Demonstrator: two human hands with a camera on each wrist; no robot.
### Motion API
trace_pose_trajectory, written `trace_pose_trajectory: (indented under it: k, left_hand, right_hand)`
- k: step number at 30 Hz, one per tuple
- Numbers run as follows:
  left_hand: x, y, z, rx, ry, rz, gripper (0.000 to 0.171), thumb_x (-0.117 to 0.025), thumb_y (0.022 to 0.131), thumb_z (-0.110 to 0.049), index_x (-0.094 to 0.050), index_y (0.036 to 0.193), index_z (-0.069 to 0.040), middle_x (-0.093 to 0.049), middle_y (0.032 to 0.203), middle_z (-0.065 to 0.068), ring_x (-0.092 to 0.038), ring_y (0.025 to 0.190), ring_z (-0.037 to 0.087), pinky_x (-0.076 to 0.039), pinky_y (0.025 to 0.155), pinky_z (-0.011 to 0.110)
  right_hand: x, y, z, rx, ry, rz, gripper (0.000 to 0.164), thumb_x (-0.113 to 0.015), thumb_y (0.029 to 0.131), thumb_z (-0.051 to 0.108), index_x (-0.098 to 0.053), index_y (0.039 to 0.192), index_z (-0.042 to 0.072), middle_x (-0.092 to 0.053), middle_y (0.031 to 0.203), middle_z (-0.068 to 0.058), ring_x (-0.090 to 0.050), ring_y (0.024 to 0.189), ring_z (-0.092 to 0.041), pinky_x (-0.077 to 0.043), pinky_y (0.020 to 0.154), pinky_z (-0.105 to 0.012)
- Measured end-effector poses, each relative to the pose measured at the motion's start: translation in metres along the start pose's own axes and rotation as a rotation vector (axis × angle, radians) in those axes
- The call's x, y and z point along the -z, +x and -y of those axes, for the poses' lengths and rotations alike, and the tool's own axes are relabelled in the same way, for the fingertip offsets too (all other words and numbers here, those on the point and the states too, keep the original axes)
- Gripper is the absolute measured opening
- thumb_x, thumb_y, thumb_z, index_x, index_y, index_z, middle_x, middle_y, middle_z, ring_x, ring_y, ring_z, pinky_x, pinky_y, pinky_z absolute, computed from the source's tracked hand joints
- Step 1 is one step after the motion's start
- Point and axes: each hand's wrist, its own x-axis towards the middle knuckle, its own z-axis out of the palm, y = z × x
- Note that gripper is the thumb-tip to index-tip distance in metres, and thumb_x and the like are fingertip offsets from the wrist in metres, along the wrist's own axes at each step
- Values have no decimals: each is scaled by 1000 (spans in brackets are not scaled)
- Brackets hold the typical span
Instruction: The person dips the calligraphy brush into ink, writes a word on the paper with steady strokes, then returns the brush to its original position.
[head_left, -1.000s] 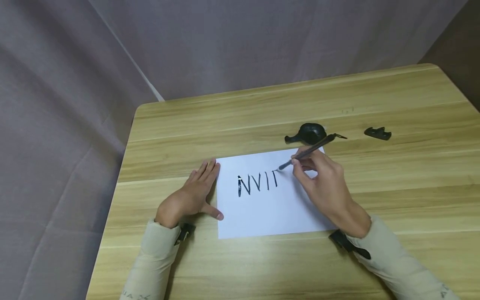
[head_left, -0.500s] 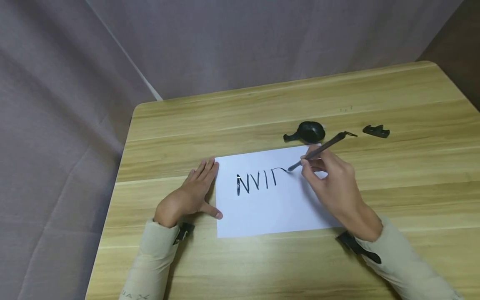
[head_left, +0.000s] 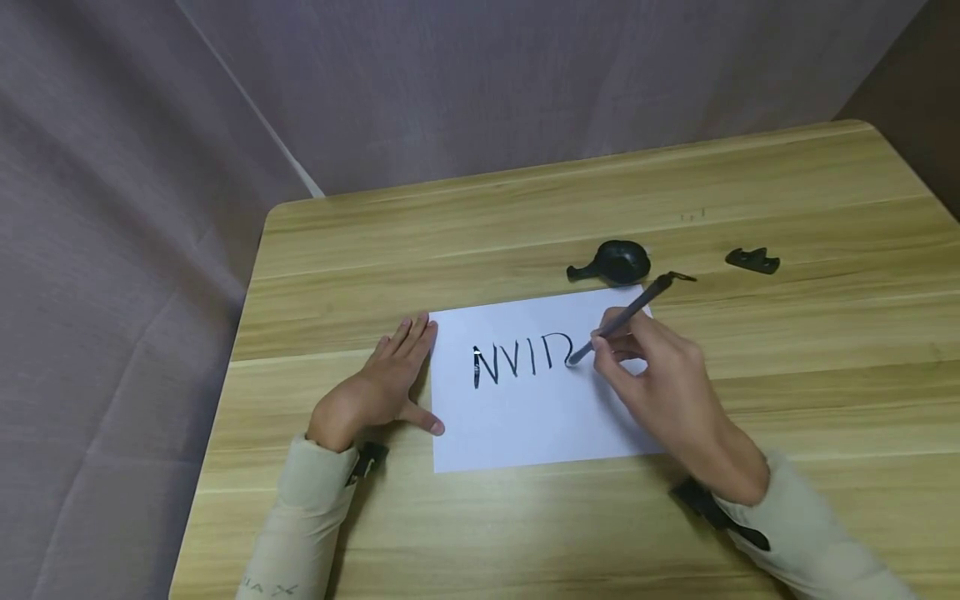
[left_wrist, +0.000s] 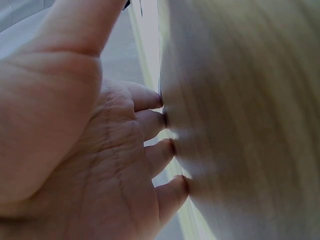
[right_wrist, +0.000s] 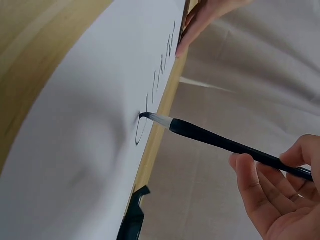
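The bench (head_left: 450, 237) extends past the paper sheet (head_left: 502, 429) on both sides and behind it, to a rounded far-left corner. The left hand (head_left: 378, 387), fingers extended, rests along the sheet's left edge. The right hand (head_left: 667, 375) pinches the brush (right_wrist: 220, 142) between thumb and fingers; its bent tip touches the sheet, left of that hand, at the right end of the black lettering (head_left: 532, 357).

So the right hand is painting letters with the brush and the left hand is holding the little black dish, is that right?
Not quite: the left hand isn't holding the black dish. It rests at the edge of the paper, and the dish sits on the table, as the head view shows. The right hand is indeed painting letters with the brush.
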Motion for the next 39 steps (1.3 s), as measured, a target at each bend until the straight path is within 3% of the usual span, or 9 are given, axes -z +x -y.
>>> trace_pose_trajectory:
  k: [9, 17, 24, 29, 39]
  left_hand:
    - [-1, 0, 0, 15, -4, 4, 148, -96, 70, -52, 4, 170, -7, 14, 177, 11, 13, 163, 34, -1, 130, 59]
    - [-1, -1, -1, 16, -5, 4, 149, -96, 70, -52, 5, 169, -7, 15, 176, 10, 14, 162, 33, -1, 130, 57]
    - [-2, -2, 0, 11, -14, -5, 149, -97, 69, -51, 3, 169, -6, 14, 177, 12, 14, 162, 33, -1, 130, 58]
    - [-4, -5, 2, 13, -19, 3, 149, -97, 68, -51, 2, 169, -5, 14, 176, 12, 14, 162, 34, -1, 130, 59]
    - [-6, -2, 3, 17, -29, -2, 149, -98, 67, -49, 2, 170, -6, 14, 177, 11, 13, 162, 33, -1, 130, 59]
  right_hand:
    - [-10, 6, 10, -20, 60, 41, 21, -75, 88, -13, -66, 104, -2, -77, 94, -12, -79, 82, -22, -60, 74, -19]
    - [1, 15, 11, -27, 88, -4, 21, -74, 88, -15, -64, 103, -6, -75, 95, -13, -78, 81, -26, -54, 79, -7]
    - [9, 17, 6, -35, 66, -45, 25, -75, 85, -17, -64, 105, -9, -75, 97, -14, -74, 85, -12, -54, 82, -7]
    - [11, 15, 4, -30, 69, -64, 24, -75, 85, -17, -64, 106, -11, -76, 97, -17, -74, 84, -12, -54, 83, -8]
    - [14, 15, -8, -3, 27, -91, 23, -74, 86, -17, -64, 107, -14, -76, 99, -22, -77, 82, -34, -51, 86, -5]
